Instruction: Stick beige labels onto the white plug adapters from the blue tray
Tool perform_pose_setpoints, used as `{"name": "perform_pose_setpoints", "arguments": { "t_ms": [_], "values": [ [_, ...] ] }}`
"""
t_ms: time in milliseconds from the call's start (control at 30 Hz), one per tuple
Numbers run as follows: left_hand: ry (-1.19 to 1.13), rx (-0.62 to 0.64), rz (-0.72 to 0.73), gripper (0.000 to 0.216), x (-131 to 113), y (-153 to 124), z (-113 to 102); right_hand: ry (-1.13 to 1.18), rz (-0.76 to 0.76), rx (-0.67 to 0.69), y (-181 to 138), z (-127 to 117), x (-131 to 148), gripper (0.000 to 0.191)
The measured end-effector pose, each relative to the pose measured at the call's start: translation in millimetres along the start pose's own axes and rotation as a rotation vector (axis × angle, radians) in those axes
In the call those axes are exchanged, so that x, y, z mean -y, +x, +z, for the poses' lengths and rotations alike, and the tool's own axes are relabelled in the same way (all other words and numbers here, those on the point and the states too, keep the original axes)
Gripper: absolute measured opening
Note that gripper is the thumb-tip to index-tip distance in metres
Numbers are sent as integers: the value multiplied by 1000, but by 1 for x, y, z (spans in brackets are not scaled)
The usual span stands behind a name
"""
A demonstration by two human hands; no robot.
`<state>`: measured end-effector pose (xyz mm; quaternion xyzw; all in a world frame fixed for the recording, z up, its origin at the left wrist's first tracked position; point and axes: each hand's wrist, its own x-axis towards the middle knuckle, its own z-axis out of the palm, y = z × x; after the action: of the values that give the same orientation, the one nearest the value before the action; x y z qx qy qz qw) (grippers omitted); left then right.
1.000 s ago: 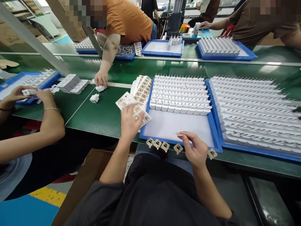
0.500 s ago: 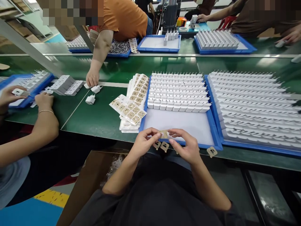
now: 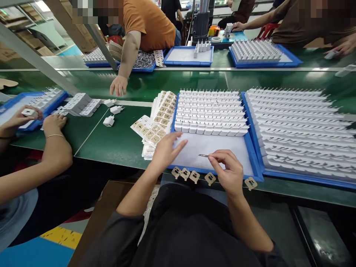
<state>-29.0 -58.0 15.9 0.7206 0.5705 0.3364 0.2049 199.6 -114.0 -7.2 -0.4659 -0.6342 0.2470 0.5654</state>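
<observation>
A: Sticker (image 3: 203, 155), one, thin and seen edge-on; pinched at its end by right hand (image 3: 229, 174) thumb and forefinger, over blue tray (image 3: 251, 152), bare floor.

B: Handling?

A: Judged light, limp, tacky; hold by an edge. Left hand (image 3: 164, 152), fingers spread, holding nothing, reaches toward 12 o'clock at white chargers (image 3: 211, 111). Sticker sheets (image 3: 155, 126) at 10 o'clock.

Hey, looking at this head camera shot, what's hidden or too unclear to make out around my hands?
- The sticker pinched by the right hand: seen edge-on, so its face is unreadable; the grip itself is hidden by the fingers.
- Print on the label sheets: too small to read.
- Stack under the left hand: partly covered by it.
- Far-right tray of chargers: cut off by the frame edge.
- Table edge below the blue tray: hidden by the person's body.
</observation>
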Motion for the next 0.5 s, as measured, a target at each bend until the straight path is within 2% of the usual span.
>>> {"name": "perform_pose_setpoints", "arguments": {
  "t_ms": [67, 167, 233, 367, 500],
  "values": [
    [247, -46, 73, 43, 11, 30, -3, 44, 60, -24, 0, -7, -4, 9],
    [511, 86, 156, 46, 20, 60, -2, 87, 124, -32, -3, -15, -10, 8],
    [612, 144, 171, 42, 19, 65, 3, 97, 135, -34, -6, -18, -14, 8],
    [725, 141, 127, 28, 15, 60, 15, 105, 146, -29, -12, -19, -18, 7],
    [703, 161, 66, 22, 14, 58, 15, 95, 145, -10, -14, -18, -17, 7]
  ]
}}
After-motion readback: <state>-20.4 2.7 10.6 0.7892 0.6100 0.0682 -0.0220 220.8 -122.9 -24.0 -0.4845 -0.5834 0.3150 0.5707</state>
